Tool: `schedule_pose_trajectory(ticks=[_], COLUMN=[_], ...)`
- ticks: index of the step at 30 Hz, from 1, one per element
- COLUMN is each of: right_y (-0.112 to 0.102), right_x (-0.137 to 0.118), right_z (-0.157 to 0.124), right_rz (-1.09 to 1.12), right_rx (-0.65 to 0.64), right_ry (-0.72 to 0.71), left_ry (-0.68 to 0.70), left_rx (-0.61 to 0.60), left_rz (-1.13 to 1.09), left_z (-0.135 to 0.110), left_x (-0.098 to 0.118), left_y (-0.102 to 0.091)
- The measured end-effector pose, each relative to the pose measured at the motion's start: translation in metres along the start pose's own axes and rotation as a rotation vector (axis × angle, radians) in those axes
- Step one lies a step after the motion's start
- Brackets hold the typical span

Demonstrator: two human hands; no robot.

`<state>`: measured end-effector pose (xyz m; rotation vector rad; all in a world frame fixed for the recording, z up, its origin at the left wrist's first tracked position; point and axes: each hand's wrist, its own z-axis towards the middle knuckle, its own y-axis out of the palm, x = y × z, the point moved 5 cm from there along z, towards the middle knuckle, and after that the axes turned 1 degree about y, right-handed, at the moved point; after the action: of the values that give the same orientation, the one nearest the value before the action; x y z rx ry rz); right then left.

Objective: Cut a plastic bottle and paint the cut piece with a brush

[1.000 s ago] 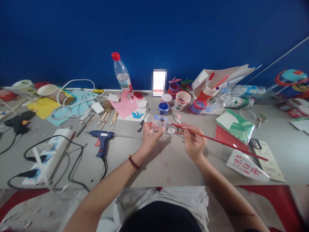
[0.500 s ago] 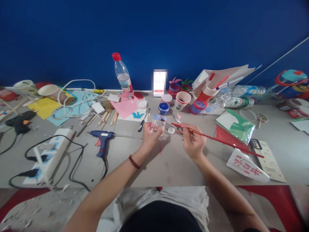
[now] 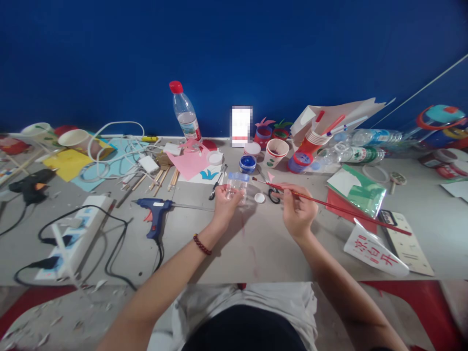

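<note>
My left hand [image 3: 227,201] is closed around a clear plastic cup-like piece [image 3: 238,184] with a blue-painted rim, held above the table. In my right hand [image 3: 300,209] is a long red paintbrush [image 3: 340,207], its bristle end pointing left, a small distance from the clear piece. Just beyond stands an open jar of blue paint [image 3: 247,164]. A small white cap [image 3: 259,198] lies between my hands. Beside the right fingertips are scissors [image 3: 274,195] with black handles, partly hidden.
A blue glue gun [image 3: 155,214] and a power strip [image 3: 75,236] with trailing cords occupy the left. Behind stand a red-capped bottle [image 3: 186,114] and a paper cup [image 3: 277,152]. Stacked red cups [image 3: 313,142] and plastic bottles [image 3: 361,154] are at the back right.
The brush has drawn away to the right from the clear piece's rim, together with my right hand. My left hand has turned the piece more upright.
</note>
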<state>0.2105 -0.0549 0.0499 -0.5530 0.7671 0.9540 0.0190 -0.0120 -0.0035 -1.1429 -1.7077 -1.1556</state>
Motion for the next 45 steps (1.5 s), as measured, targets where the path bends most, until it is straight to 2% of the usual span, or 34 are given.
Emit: schedule_pose_trajectory(ticks=[6, 11, 17, 23, 36, 40, 45], right_y=[0.001, 0.002, 0.003, 0.005, 0.002, -0.003, -0.004], right_x=[-0.003, -0.005, -0.008, -0.011, -0.008, -0.007, -0.001], right_z=[-0.005, -0.004, -0.005, -0.007, -0.001, 0.001, -0.004], right_rz=[0.113, 0.154, 0.200, 0.207, 0.057, 0.025, 0.074], right_rx=[0.007, 0.002, -0.021, -0.040, 0.012, 0.070, 0.084], right_ry=[-0.019, -0.016, 0.003, -0.017, 0.025, 0.006, 0.020], left_ry=[-0.001, 0.097, 0.104, 0.151, 0.085, 0.040, 0.031], left_rx=[-0.008, -0.024, -0.102, -0.114, -0.106, -0.090, -0.070], left_rz=[-0.006, 0.067, 0.247, 0.284, 0.252, 0.231, 0.228], left_z=[0.001, -0.001, -0.003, -0.005, -0.005, -0.004, -0.006], left_x=[-0.004, -0.003, -0.002, -0.001, 0.000, -0.001, 0.000], left_y=[0.001, 0.005, 0.008, 0.007, 0.004, 0.003, 0.005])
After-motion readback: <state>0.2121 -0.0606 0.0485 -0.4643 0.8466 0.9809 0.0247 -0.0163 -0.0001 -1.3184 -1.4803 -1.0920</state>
